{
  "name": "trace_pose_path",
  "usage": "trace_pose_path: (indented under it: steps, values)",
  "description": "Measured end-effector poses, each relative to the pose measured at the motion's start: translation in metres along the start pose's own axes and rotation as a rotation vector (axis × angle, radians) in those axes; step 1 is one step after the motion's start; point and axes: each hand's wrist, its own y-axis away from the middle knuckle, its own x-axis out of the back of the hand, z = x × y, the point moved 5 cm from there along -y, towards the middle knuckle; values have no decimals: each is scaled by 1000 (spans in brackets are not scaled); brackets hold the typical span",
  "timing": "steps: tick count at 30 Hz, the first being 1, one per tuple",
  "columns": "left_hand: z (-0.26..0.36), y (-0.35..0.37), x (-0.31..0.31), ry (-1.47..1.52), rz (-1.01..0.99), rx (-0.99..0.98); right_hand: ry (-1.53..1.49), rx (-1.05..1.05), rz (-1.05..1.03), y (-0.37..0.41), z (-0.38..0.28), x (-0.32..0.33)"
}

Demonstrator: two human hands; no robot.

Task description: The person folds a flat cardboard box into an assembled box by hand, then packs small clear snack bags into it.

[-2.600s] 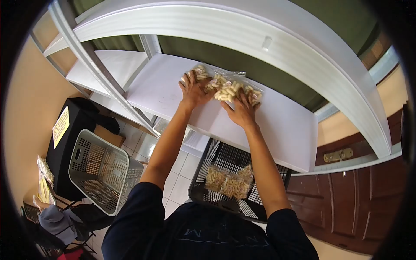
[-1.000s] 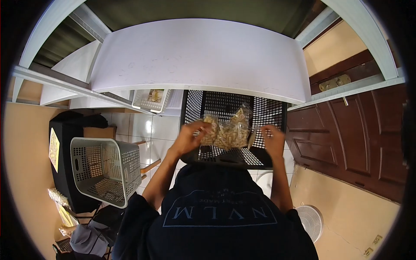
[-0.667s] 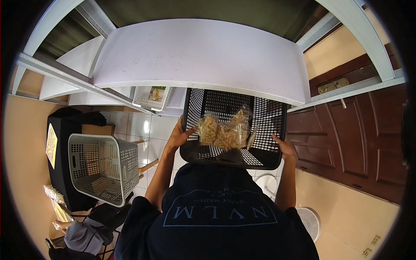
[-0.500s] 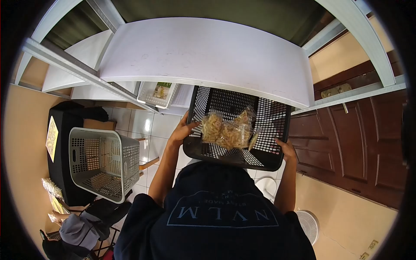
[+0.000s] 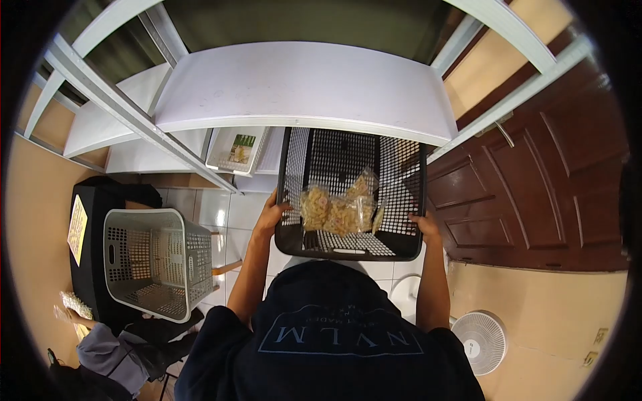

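A black perforated plastic basket (image 5: 287,240) is held between my two hands, its far end under the edge of the white shelf (image 5: 301,83). My left hand (image 5: 270,215) is wrapped round its left rim, and my right hand (image 5: 426,226) grips the right rim with the thumb inside. Several clear plastic packets of pale yellowish snacks (image 5: 338,212) lie together on the basket's floor. What exactly the snacks are, I cannot make out.
On a lower shelf stands a white tray (image 5: 212,160) holding a green-labelled packet. A large grey basket (image 5: 180,304) is at the left beside a black-draped table (image 5: 83,267). A seated person (image 5: 114,357) is lower left. A white fan (image 5: 480,342) and brown door (image 5: 535,207) are right.
The black basket sits slightly further left in view and looks more level, with both hands still on its rims. The view has shifted, showing more of the fan and the white tray.
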Motion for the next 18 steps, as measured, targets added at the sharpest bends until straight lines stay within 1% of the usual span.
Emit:
trace_pose_path:
  steps: [3,4,5,6,7,9,10,11,12,14,15,16,18]
  values:
    - [-10,40,7,29,43,70,-5,54,-59,39,6,-8]
    - [-13,53,10,14,26,61,-9,63,-94,51,14,-10]
    - [-17,66,13,34,39,58,32,70,-70,62,23,-10]
    - [-23,81,18,52,55,57,43,120,-95,65,42,-8]
    - [-30,98,22,33,44,55,53,119,-99,78,55,-8]
    - [-41,129,36,-60,116,36,34,129,-94,106,75,-13]
    - [-45,147,39,-82,101,38,9,89,-86,126,86,-16]
    - [-50,166,44,-52,137,81,-12,48,-78,144,96,-18]
    - [-57,183,49,-17,166,117,36,133,-80,143,125,-14]
    - [-65,207,55,-67,125,123,46,124,-43,179,137,-16]
    - [-61,224,52,-81,151,146,24,122,-70,195,150,-16]
    - [-59,243,48,-94,171,172,22,118,-16,212,168,-17]
    - [-58,264,47,-201,139,245,12,33,18,245,205,-15]
